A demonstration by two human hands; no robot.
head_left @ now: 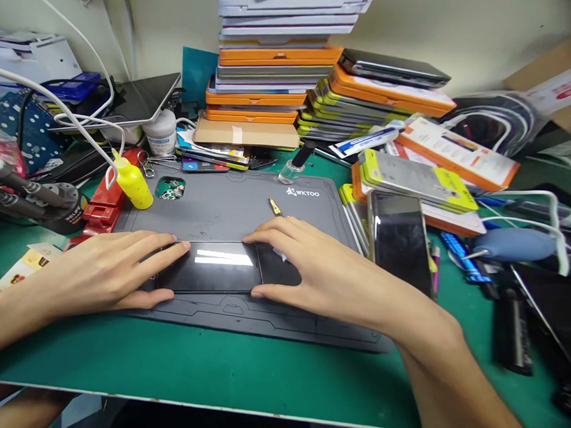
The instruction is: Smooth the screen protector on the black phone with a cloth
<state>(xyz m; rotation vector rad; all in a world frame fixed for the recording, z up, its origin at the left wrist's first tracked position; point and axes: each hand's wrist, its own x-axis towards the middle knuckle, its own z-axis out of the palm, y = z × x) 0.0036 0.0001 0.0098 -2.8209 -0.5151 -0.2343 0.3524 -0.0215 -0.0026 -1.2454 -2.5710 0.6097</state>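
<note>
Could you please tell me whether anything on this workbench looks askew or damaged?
The tall box stack looks askew: its upper white boxes jut rightward past those beneath. The dark screen between left hand and right hand shows no obvious damage.

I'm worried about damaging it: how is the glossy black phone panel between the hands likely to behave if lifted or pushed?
The phone panel is probably stiff, lying flat with straight edges. Its smooth face, throwing back a crisp white reflection, may be slippery under fingertips. If pushed, it would likely slide across the mat rather than roll, being a flat slab.
</note>
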